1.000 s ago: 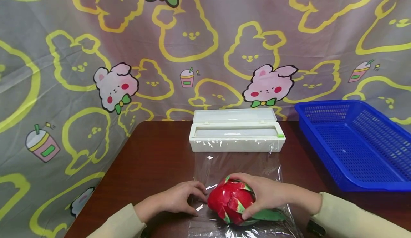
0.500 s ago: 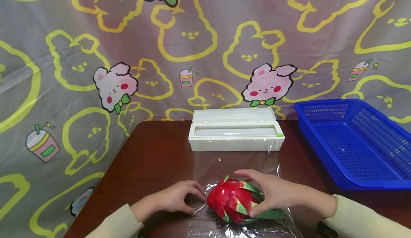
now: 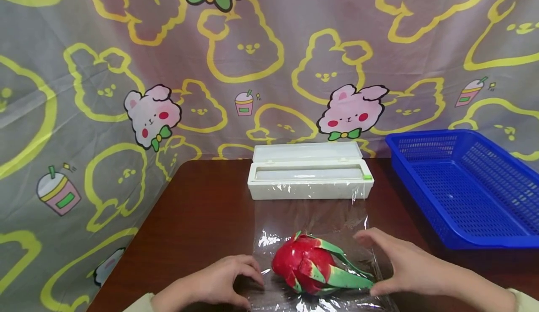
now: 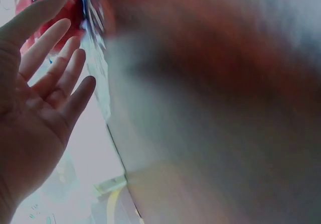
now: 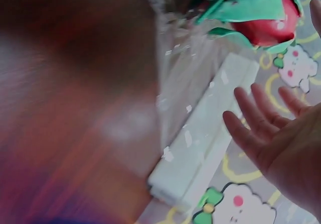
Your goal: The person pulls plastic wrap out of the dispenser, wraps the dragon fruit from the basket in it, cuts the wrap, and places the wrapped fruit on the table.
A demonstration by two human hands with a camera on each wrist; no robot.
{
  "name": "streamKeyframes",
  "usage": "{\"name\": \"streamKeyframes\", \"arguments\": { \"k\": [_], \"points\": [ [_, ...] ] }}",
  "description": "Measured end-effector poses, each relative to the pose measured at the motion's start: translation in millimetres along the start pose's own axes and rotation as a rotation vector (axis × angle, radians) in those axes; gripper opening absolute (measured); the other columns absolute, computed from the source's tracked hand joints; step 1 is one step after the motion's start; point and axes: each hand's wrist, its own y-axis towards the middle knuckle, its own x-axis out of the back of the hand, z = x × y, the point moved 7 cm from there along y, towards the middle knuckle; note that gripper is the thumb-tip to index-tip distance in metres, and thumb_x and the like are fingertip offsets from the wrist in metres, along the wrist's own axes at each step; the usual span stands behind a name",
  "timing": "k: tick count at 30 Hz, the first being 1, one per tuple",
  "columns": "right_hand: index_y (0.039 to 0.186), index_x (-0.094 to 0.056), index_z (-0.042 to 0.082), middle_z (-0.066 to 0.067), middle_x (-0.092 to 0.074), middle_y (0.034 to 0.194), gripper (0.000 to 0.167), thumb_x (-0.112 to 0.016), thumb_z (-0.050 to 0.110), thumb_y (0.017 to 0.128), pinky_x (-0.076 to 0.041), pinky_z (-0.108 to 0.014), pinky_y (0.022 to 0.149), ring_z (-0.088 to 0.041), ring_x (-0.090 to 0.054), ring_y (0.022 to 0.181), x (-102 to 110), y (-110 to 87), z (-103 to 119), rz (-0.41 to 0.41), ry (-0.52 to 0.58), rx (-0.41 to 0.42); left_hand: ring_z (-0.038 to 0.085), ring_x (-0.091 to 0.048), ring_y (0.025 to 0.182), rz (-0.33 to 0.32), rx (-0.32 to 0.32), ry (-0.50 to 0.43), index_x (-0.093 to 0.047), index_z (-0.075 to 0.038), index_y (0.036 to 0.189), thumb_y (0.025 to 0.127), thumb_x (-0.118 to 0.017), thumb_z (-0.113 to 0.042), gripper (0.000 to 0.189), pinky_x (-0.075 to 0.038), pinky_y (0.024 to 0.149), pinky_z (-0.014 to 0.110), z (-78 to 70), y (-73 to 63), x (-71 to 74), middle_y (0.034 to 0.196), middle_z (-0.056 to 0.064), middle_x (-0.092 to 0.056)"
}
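A red dragon fruit point(image 3: 304, 261) with long green leaf tips lies on its side on a sheet of clear plastic wrap point(image 3: 311, 216). The sheet runs back to a white cling film dispenser point(image 3: 310, 189), whose lid stands raised. At the film's left edge is my left hand point(image 3: 219, 281), fingers loosely bent, holding nothing. My right hand point(image 3: 414, 265) is off the leaf tips to the right, thumb and fingers spread apart. In the right wrist view, the fruit point(image 5: 266, 18) shows past the right hand's relaxed fingers point(image 5: 251, 118).
A blue plastic basket point(image 3: 455, 239) stands at the right of the dark wooden table point(image 3: 198, 199). Behind the table hangs a grey curtain point(image 3: 286, 87) with cartoon rabbits and yellow outlines.
My right hand has let go of the dragon fruit and moved right, away from it. My left hand has drawn slightly left and down. The fruit stays on the film.
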Motion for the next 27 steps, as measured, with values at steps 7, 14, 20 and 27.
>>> {"name": "streamKeyframes", "arguments": {
  "k": [7,14,20,27],
  "points": [
    [0.105,-0.052,0.022,0.017,-0.053,0.1,0.061,-0.09,0.042,0.062,-0.045,-0.019,0.069,-0.002,-0.055,0.088,-11,-29.1,-8,-0.126,0.037,0.298,-0.004,-0.051,0.096,0.104,0.012,-0.042,-0.071,-0.026,0.114,0.08,-0.08,-0.033,0.036,-0.046,0.079,0.019,-5.2,-1.8,-13.4,0.106,-0.02,-0.057],
    [0.095,-0.054,0.02,0.012,-0.049,0.094,0.047,-0.091,0.03,0.066,-0.037,-0.012,0.068,0.0,-0.051,0.085,-31,-37.5,-12,-0.12,0.124,0.575,-0.004,-0.051,0.093,0.119,0.038,-0.063,-0.071,-0.029,0.11,0.081,-0.079,-0.033,0.031,-0.046,0.077,0.018,1.9,-0.3,-21.6,0.102,-0.021,-0.057],
    [0.096,-0.059,0.023,0.013,-0.052,0.094,0.042,-0.09,0.023,0.067,-0.038,-0.009,0.069,0.001,-0.051,0.084,-40,-37.1,-19,-0.072,0.139,0.592,-0.005,-0.052,0.093,0.075,-0.054,-0.021,-0.072,-0.025,0.097,0.08,-0.081,-0.023,0.02,-0.045,0.079,0.015,-2.1,0.1,-22.8,0.101,-0.02,-0.058],
    [0.089,-0.065,0.028,0.016,-0.052,0.092,0.043,-0.09,0.015,0.057,-0.035,-0.008,0.07,0.001,-0.05,0.085,-45,-35.7,-25,-0.106,0.043,0.572,-0.007,-0.051,0.098,0.016,-0.141,0.093,-0.075,-0.024,0.089,0.077,-0.082,-0.017,0.016,-0.04,0.084,0.011,-7.3,0.6,-19.1,0.101,-0.018,-0.059]
  ]
}}
